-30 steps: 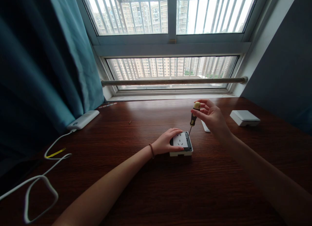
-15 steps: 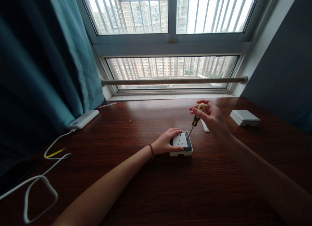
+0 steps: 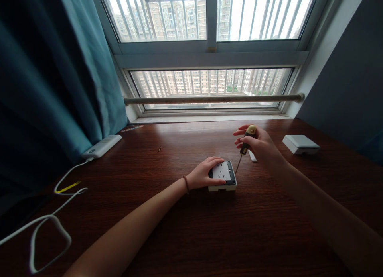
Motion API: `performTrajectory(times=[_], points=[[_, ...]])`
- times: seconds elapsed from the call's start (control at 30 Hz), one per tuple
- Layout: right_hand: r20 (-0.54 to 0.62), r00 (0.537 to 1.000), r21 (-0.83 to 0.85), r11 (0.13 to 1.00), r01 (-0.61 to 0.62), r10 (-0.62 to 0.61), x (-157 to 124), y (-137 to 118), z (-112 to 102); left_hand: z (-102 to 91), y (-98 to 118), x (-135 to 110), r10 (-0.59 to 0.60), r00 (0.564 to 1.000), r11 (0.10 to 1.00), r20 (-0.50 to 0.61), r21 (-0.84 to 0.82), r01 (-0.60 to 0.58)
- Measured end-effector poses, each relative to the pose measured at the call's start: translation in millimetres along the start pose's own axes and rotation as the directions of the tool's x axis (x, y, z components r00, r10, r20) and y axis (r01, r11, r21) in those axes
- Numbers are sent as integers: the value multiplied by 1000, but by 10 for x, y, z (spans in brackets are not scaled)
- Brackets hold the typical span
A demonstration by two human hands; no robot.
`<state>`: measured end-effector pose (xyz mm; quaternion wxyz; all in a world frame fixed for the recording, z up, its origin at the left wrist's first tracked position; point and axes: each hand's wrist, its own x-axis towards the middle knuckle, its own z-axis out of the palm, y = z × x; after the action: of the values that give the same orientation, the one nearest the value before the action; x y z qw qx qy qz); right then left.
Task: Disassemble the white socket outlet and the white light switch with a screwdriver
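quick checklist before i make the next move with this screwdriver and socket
1. Socket steadied: ok, left hand spans it, fingers on its near and far edges.
2. Screwdriver in hand: ok, right hand holds the handle, tilted.
3. Tip over the socket's dark right strip: not ok, it appears just past the right edge.
4. Screw tightness in that strip: cannot tell, too small.
5. Small loose piece away from the socket: ok, it lies apart, toward the window.
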<state>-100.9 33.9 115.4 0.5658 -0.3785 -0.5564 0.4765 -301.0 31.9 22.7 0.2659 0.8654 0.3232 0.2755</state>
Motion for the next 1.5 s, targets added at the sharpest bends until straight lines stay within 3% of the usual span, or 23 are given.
performTrajectory(times=[0.07, 0.13, 0.17, 0.2, 0.3, 0.33, 0.4, 0.73, 1.03, 1.27, 1.5], points=[[-24, 998, -45, 997, -66, 64, 38, 17, -55, 1, 0, 0, -1, 1000, 1000, 1, -6, 1], [74, 972, -158, 965, -209, 223, 84, 53, -128, -1, 3, 1, 0, 1000, 1000, 0, -13, 0], [168, 929, -240, 928, -286, 330, 106, 78, -164, -2, 6, 1, 1, 1000, 1000, -2, -13, -1], [269, 858, -331, 878, -345, 438, 126, 106, -197, -4, 9, 0, 3, 1000, 1000, -2, -11, -3], [441, 607, -545, 735, -404, 661, 165, 196, -252, -9, 17, -1, 3, 1000, 1000, 4, 5, -3], [455, 561, -578, 708, -405, 692, 170, 220, -255, -10, 18, -1, 1, 1000, 1000, 6, 9, -2], [462, 529, -598, 690, -407, 712, 170, 252, -248, -13, 21, -2, -3, 1000, 1000, 10, 13, 2], [563, 472, -543, 734, -409, 679, 221, 407, -290, -8, 0, -2, 1, 1000, 1000, 12, 20, -2], [541, 564, -654, 734, -184, 624, 272, 595, -278, -9, 7, -2, -3, 1000, 1000, 10, 16, 3], [585, 640, -621, 783, -41, 498, 262, 599, -252, -10, 4, -3, -7, 1000, 1000, 6, -2, 7], [656, 638, -600, 792, 115, 404, 244, 520, -244, -13, -3, -6, 3, 1000, 1000, 4, 3, -3]])
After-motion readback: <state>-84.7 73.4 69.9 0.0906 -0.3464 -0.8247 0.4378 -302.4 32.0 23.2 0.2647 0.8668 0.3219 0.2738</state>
